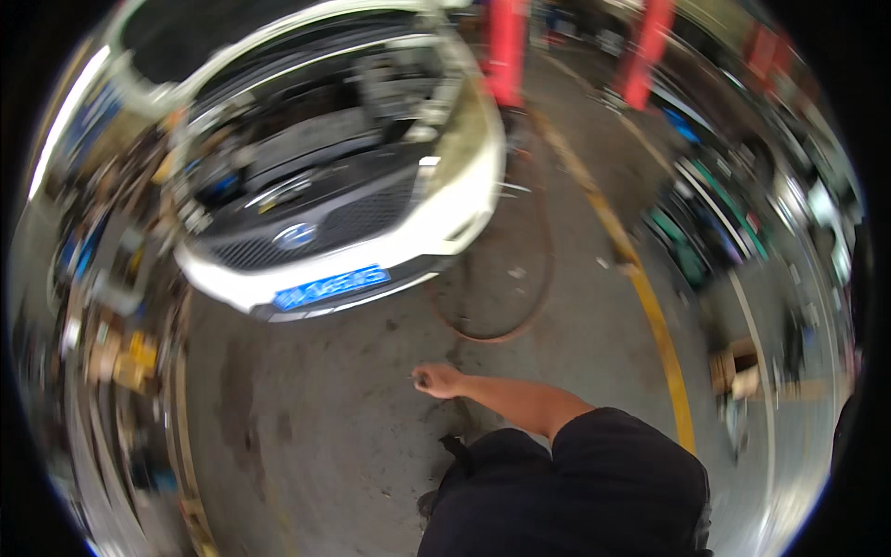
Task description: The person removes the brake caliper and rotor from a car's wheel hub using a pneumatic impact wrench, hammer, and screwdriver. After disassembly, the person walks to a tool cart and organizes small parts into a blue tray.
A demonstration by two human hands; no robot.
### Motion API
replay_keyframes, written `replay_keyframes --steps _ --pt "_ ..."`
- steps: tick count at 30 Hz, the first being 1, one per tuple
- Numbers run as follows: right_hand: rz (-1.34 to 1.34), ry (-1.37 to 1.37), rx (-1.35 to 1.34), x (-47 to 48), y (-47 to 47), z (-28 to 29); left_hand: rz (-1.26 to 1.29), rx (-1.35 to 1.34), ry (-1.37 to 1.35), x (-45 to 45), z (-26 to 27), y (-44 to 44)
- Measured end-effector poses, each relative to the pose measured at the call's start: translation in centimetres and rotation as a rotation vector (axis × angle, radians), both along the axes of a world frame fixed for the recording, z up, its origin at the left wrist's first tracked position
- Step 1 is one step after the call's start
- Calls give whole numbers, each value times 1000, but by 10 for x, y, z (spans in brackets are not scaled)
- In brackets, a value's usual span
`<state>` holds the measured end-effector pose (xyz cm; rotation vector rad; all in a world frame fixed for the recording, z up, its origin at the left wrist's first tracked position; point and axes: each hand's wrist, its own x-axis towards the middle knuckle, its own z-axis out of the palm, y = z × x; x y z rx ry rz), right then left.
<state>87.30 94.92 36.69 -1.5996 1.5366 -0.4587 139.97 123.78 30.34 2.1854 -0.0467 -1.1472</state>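
My right hand [437, 381] reaches out over the grey concrete floor, its fingers curled around a small dark object [420, 380]. A thin tip seems to stick out of the fist; blur hides what the object is. My left hand is out of view. Ahead of me stands a white car [459, 198] with its hood up and its engine bay [306, 132] exposed. The front grille [369, 212] is black with a round blue badge [296, 236]. Below it sits a blue licence plate [332, 287] bearing writing. The hand is apart from the car.
A reddish hose [498, 340] loops on the floor near the bumper. Red lift posts [506, 56] rise behind the car. A yellow line [654, 320] runs along the right, beside car parts and a cardboard box [734, 365]. Cluttered shelving with yellow boxes [136, 362] lines the left.
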Motion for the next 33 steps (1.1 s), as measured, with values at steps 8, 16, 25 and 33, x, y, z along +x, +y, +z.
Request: replay_keyframes --steps 8,16,25,33 --pt "-1758 -424 174 -110 368 -58 -496 -73 -138 114 48 -280" --pt "-535 490 1323 136 670 11 -462 -240 252 113 86 -329" --pt "-1614 -553 543 9 579 -22 -1674 -10 -412 -56 4 -227" --pt "-1793 -777 480 -147 597 -18 -1417 86 -475 5 -64 -113"
